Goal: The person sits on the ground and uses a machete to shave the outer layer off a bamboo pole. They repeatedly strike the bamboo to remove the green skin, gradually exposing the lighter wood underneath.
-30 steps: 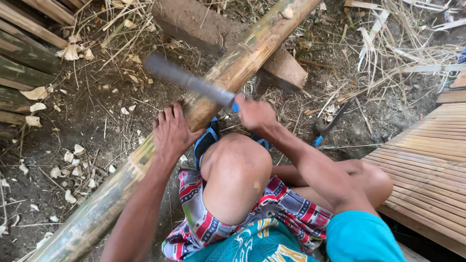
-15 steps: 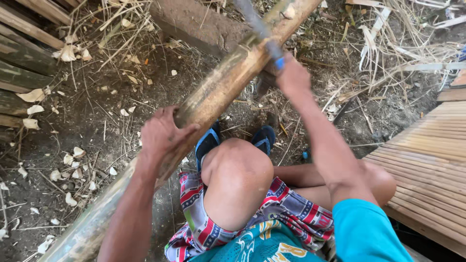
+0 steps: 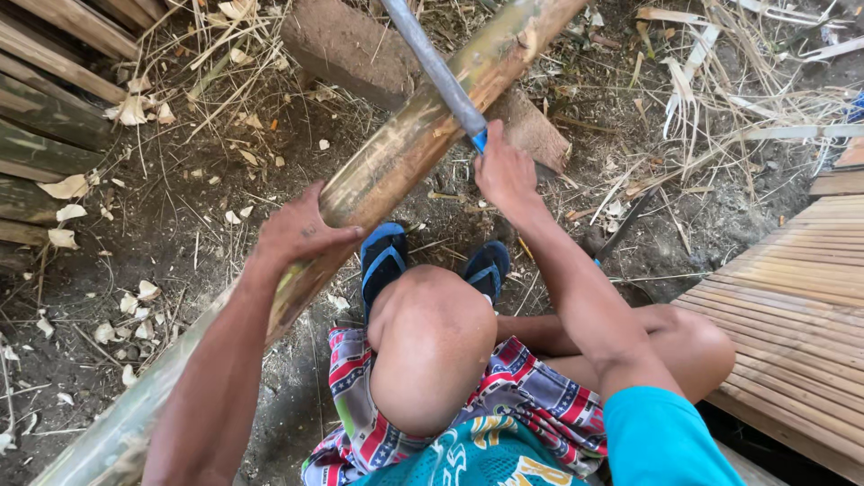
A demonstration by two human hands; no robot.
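Left hand point(image 3: 301, 232) clasped on slanting bamboo pole point(image 3: 405, 148), right hand point(image 3: 506, 171) fisted around blue-handled blade point(image 3: 432, 63) resting across pole, far right

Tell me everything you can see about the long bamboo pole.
The bamboo pole is long, thick and round, tan with green-brown stains and a scuffed, partly pared skin. It lies slanted from the lower left to the top centre, both ends outside the picture. Its upper part rests on a wooden block above the dirt ground. The left hand lies on its middle. The right hand holds a blue-handled blade that crosses over it.
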